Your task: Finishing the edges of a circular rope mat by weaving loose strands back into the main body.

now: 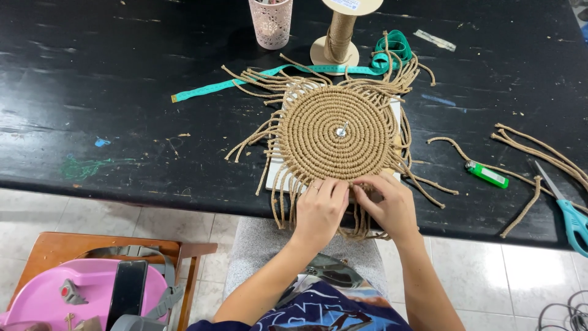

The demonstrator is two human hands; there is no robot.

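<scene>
A round woven mat of tan jute cord lies on a white board on the black table, pinned at its centre with a metal pin. Loose cord ends fan out all around its rim. My left hand and my right hand sit side by side at the mat's near edge, fingers pinching the cord strands there. Loose strands hang over the table edge below both hands.
A spool of jute cord, a pink lace-pattern cup and a teal measuring tape lie behind the mat. A green lighter, cut cord pieces and teal-handled scissors are at right. A wooden stool with a pink bag stands lower left.
</scene>
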